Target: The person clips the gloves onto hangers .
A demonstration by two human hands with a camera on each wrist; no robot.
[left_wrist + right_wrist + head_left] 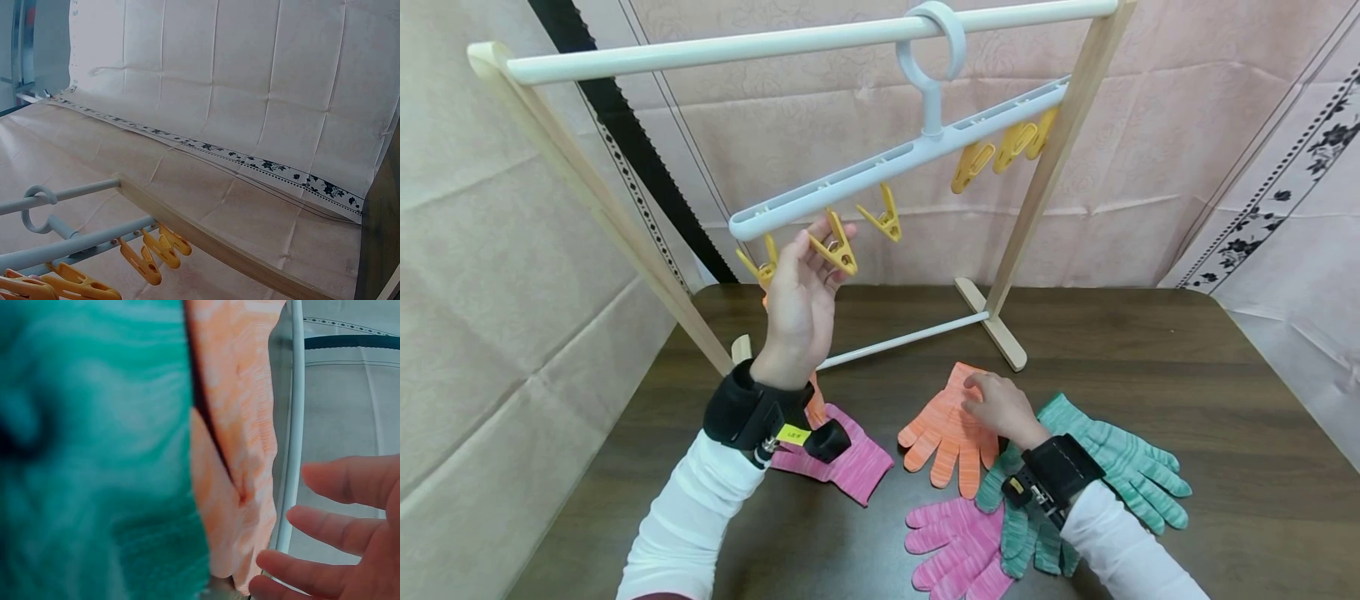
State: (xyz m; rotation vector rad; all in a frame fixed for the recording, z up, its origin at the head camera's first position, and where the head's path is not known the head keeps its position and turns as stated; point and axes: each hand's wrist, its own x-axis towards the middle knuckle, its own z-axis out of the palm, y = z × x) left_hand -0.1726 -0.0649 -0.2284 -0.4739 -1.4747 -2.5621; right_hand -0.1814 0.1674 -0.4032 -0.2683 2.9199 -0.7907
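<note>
My left hand (801,312) is raised to the near end of a pale blue hanger (850,179), its thumb and fingers around a yellow clothespin (838,250). Beside it hang another clothespin (763,265) on the left and one (883,218) on the right. Orange fabric (816,404) shows partly behind the left wrist. Lower right, my right hand (1003,406) hovers at an orange glove (951,429) on the table; its fingers (331,528) are spread and hold nothing in the right wrist view. Green gloves (1120,458) lie under and beside that wrist.
The hanger hooks over the white top rail (715,48) of a wooden stand, with a wooden upright (1060,158) on the right. Several more clothespins (140,261) hang at its far end. Pink gloves (958,546) (857,458) lie on the dark table (1240,433).
</note>
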